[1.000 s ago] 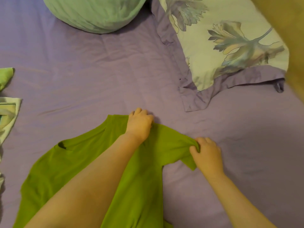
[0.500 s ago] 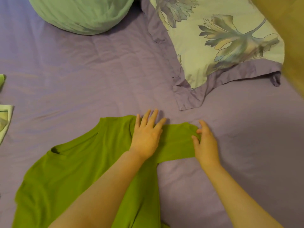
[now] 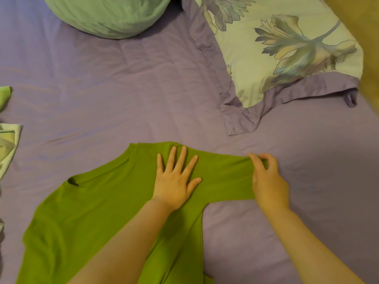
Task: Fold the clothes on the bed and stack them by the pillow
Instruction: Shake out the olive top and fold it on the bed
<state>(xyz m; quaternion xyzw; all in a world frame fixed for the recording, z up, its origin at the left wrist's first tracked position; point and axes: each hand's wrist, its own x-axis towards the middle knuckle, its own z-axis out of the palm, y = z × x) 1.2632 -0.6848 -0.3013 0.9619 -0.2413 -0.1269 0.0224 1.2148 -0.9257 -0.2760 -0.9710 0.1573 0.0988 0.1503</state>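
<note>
Purple bed sheet fills the view, wrinkled, everything lies on it. Green t-shirt spread flat on the sheet, neck opening up-left of the flat hand, body running down toward the camera, one sleeve stretched out sideways between the two hands. Floral pillow with purple border lies above and beyond the pinching hand, apart from the shirt; its near corner points down toward the sleeve but does not touch it. Pale green rounded cushion sits far above the flat hand, top edge of view, beside the floral pillow. Yellowish blurred surface at the right edge past the pillow, cannot tell what it is. More cloth at the left edge, well away from both hands: a light patterned piece and a small green piece above it, both cut off by the frame.

Left hand lies flat, fingers straight and spread, palm pressing the shirt at the shoulder where the sleeve starts. Left forearm crosses over the shirt body. Right hand is at the sleeve's outer end, fingers curled, thumb and fingertips pinching the cuff edge; the sleeve runs taut from this pinch back to the flat hand. Shirt not folded yet, not by the pillow.
</note>
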